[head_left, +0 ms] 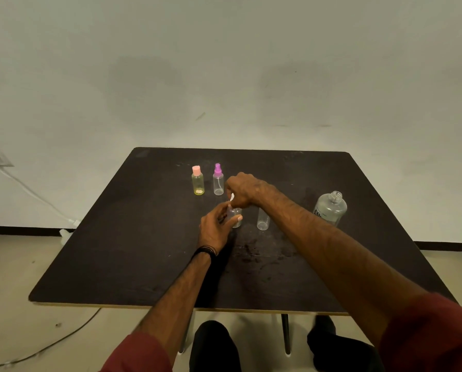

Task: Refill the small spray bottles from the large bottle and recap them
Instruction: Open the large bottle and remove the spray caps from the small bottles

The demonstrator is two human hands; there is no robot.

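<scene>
Two small bottles (208,180) are standing capped near the surface's (117,237) far edge; left hand (216,228) is gripping a third (236,217), right hand (242,190) pinching its white cap (232,197).

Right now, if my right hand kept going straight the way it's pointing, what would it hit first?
Probably the purple-capped spray bottle. The right hand, pinching a white cap, points left and slightly away, with that bottle just past its knuckles. Depth is unclear, so it might pass in front.

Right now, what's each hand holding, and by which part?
The left hand grips the small clear bottle round its body. The right hand pinches a white cap just above that bottle's neck; which part of the cap cannot be told.
</scene>
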